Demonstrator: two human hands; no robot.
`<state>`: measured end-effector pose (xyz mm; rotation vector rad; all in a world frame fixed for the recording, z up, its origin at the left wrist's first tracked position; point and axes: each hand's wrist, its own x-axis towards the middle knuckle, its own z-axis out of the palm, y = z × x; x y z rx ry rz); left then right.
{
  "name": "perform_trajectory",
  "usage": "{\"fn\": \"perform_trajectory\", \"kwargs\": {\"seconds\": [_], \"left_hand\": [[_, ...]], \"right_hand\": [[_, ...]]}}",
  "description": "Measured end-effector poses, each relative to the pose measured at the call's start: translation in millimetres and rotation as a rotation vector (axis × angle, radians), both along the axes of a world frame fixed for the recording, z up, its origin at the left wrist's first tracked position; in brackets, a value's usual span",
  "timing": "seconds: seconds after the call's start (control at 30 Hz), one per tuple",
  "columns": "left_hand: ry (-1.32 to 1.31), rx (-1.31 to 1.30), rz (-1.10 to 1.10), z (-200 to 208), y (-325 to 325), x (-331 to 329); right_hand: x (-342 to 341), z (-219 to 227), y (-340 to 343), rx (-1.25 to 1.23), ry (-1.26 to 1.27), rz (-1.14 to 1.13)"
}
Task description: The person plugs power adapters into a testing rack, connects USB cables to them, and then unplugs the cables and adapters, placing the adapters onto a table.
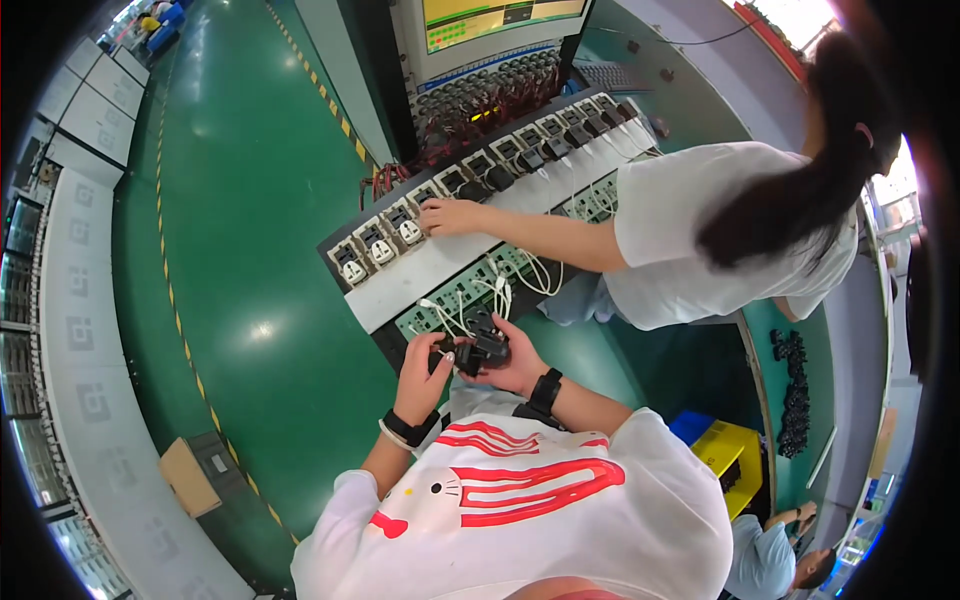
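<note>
Several black power adapters are bunched in my right hand, its fingers closed around them from below and the right. My left hand is closed at the left of the bunch, pinching a dark adapter and the end of a white cable; the fingers partly hide it. Just beyond my hands, white cables trail over a row of green circuit boards. A co-worker's hand reaches to the sockets farther back, near a white plug adapter.
A long rack of sockets runs diagonally ahead, with black adapters in several of its farther sockets. Behind it stands a cabinet with a screen and red wires. At right are the co-worker and a yellow crate. A cardboard box sits left.
</note>
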<state>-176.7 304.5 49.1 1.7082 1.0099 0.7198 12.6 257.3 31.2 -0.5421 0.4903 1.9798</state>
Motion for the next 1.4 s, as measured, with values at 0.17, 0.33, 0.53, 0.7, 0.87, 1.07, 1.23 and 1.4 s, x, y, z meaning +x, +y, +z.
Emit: {"fn": "perform_trajectory", "kwargs": {"seconds": [0.17, 0.33, 0.53, 0.7, 0.87, 1.07, 1.23, 1.4], "left_hand": [[-0.021, -0.088, -0.047, 5, -19, 34], [-0.124, -0.339, -0.098, -4, -42, 91], [-0.151, -0.951, -0.058, 2, -65, 141], [-0.583, -1.374, -0.064, -41, -78, 144], [-0.76, -1.54, 0.2, -26, -103, 158], [-0.68, -1.384, 0.492, 4, -106, 159], [-0.482, -1.23, 0.377, 8, -127, 170], [-0.108, -0.598, -0.215, 25, -181, 233]], "right_hand": [[29, -2, -23, 0.013, -0.036, -0.021], [58, 5, -44, 0.07, -0.26, -0.113], [75, 3, -70, 0.137, -0.595, -0.199], [110, 20, -103, 0.237, -0.508, -0.065], [159, 31, -153, 0.317, -0.465, -0.099], [234, 36, -222, 0.439, -0.634, -0.312], [239, 43, -255, 0.454, -0.745, -0.275], [209, 24, -253, 0.232, -0.288, -0.201]]}}
